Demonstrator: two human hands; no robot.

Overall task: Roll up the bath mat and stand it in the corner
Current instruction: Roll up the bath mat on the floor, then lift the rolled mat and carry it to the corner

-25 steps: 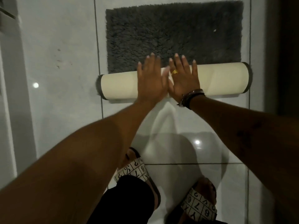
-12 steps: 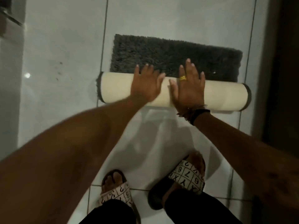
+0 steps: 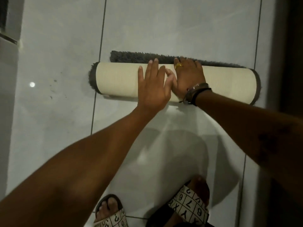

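- Nearly all of the bath mat [image 3: 118, 80] is wound into a roll, pale backing outward, lying flat on the tiled floor [image 3: 54, 46] across a grout line; only a narrow strip of dark grey pile shows along the roll's far side.
- Grey pile fringe shows at both ends of the roll; the right end lies close to the dark edge at the floor's right side.
- Left hand [image 3: 153, 88]: grip flat and spread, palm down on the middle of the roll, fingers pointing toward the far side. Presses on the mat, not closed around it.
- Right hand [image 3: 188, 76]: also flat, palm down, just beside the left hand, thumbs touching or nearly so. Fingertips reach over the roll onto the grey pile strip. Nothing clasped.
- Gold ring [image 3: 178, 65] on a right finger; dark bracelets [image 3: 195, 93] at the right wrist.
- Both forearms stretch out from the near edge of the view.
- Two feet in patterned sandals [image 3: 190, 205] stand on the floor at the near edge, well apart from the roll.
- A small bright reflection [image 3: 32, 84] sits on the tile left of the roll.
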